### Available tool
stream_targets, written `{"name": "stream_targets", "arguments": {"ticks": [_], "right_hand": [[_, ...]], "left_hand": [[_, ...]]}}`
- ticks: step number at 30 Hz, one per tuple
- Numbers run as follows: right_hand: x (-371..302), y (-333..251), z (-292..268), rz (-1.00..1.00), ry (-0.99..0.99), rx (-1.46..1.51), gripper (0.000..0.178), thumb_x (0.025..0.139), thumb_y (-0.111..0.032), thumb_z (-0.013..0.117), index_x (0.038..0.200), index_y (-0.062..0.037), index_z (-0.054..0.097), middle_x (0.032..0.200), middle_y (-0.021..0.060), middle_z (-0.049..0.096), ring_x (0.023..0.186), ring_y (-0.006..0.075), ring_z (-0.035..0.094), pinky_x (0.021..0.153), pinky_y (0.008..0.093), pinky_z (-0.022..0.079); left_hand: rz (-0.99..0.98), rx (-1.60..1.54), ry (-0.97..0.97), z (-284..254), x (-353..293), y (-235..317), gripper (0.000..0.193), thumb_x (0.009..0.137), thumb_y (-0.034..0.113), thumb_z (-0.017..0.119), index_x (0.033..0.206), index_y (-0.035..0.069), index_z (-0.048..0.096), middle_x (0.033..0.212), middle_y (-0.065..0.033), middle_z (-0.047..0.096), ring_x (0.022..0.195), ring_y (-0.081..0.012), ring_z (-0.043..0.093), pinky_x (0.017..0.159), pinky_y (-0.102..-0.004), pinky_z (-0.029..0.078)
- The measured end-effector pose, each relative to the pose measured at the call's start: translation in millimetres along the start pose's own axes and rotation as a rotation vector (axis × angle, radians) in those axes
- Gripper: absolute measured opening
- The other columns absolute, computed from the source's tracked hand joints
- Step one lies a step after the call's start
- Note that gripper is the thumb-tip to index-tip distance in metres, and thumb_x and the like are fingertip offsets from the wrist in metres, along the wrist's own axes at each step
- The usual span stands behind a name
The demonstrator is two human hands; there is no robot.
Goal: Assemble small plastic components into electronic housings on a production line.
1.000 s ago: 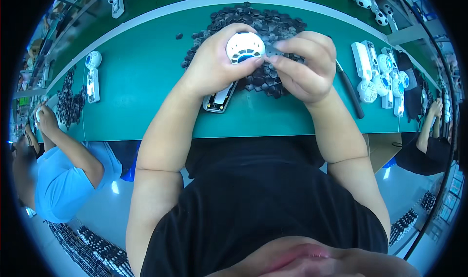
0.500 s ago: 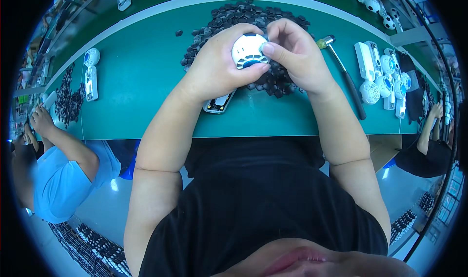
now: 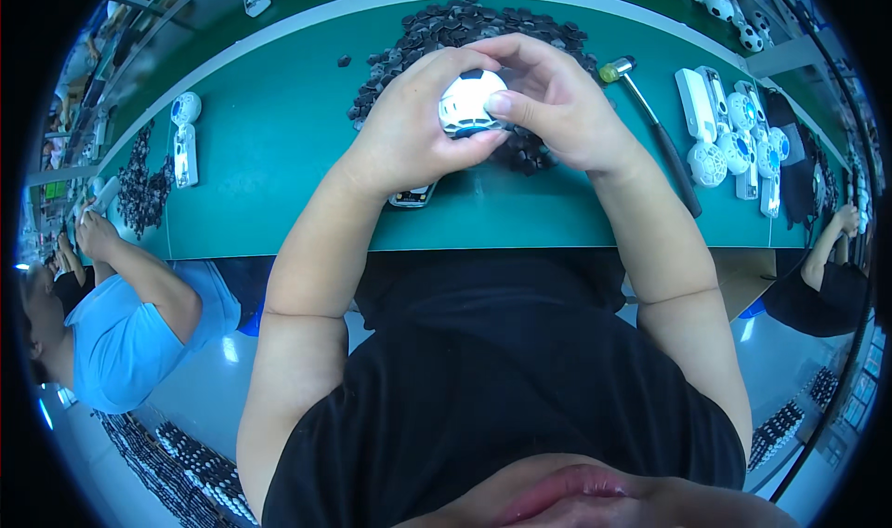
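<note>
Roughly round ball [image 3: 463, 110], blue edge [image 3: 465, 134] bodyward

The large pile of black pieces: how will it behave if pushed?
The large pile would probably spread, because it looks loosely heaped. Its black pieces seem small, so likely light; their flat shapes suggest sliding more than rolling.

Fingers [image 3: 517, 109] partly hide the white ball [image 3: 465, 103].

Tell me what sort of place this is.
Likely a factory assembly workshop: a heap of small black pieces and a hammer lie on the green workbench, and a co-worker in light blue is at the left.
</note>
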State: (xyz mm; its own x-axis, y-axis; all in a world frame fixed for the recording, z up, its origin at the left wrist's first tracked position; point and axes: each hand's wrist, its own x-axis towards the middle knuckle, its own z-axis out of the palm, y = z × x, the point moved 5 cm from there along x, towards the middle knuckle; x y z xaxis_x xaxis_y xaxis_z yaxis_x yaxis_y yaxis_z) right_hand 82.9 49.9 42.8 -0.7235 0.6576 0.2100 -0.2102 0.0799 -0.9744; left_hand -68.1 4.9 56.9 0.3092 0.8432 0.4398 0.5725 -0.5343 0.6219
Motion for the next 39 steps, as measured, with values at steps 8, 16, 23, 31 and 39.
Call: {"name": "stream_targets", "arguments": {"ticks": [8,16,23,31,39], "right_hand": [[0,-8,-29,0.098,0.227,-0.772,0.032,0.089,-0.022,0.079,0.116,-0.0077,0.072,0.109,0.0097,0.069,0.104,0.0226,0.067,0.091,0.0357,0.054],[-4,4,6,-0.143,-0.191,-1.286,0.023,0.075,-0.018,0.083,0.090,-0.0059,0.071,0.092,0.0118,0.064,0.095,0.0344,0.062,0.086,0.0451,0.051],[0,-6,-4,-0.338,-0.007,-1.136,0.017,0.072,-0.007,0.084,0.084,-0.0067,0.071,0.089,0.0084,0.063,0.088,0.0300,0.062,0.077,0.0423,0.050],[-14,-45,-3,-0.962,0.336,-1.182,0.019,0.067,-0.002,0.082,0.082,-0.0073,0.070,0.087,0.0039,0.062,0.071,0.0237,0.061,0.062,0.0349,0.049],[-13,-43,-8,-0.869,0.329,-1.002,0.018,0.073,-0.001,0.081,0.088,-0.0050,0.072,0.086,0.0074,0.065,0.071,0.0240,0.062,0.064,0.0343,0.051]], "left_hand": [[0.042,-0.511,0.352,-97,33,-36,0.051,0.093,0.027,0.075,0.133,0.001,0.057,0.126,-0.0175,0.066,0.108,-0.0306,0.069,0.091,-0.0375,0.059],[-0.363,-1.731,0.366,-16,22,-88,0.052,0.105,0.040,0.054,0.135,-0.003,0.052,0.124,-0.0228,0.064,0.107,-0.0371,0.068,0.090,-0.0389,0.063],[-0.485,-1.616,0.467,16,13,-87,0.052,0.108,0.044,0.049,0.136,0.000,0.054,0.126,-0.0208,0.064,0.112,-0.0342,0.066,0.092,-0.0383,0.060],[-0.438,-1.434,0.178,36,11,-55,0.049,0.107,0.040,0.053,0.139,0.003,0.053,0.136,-0.0176,0.062,0.117,-0.0247,0.065,0.100,-0.0403,0.054],[-0.228,-1.192,0.180,29,16,-34,0.061,0.102,0.036,0.062,0.149,0.004,0.037,0.138,-0.0195,0.059,0.118,-0.0252,0.064,0.100,-0.0400,0.054]]}}
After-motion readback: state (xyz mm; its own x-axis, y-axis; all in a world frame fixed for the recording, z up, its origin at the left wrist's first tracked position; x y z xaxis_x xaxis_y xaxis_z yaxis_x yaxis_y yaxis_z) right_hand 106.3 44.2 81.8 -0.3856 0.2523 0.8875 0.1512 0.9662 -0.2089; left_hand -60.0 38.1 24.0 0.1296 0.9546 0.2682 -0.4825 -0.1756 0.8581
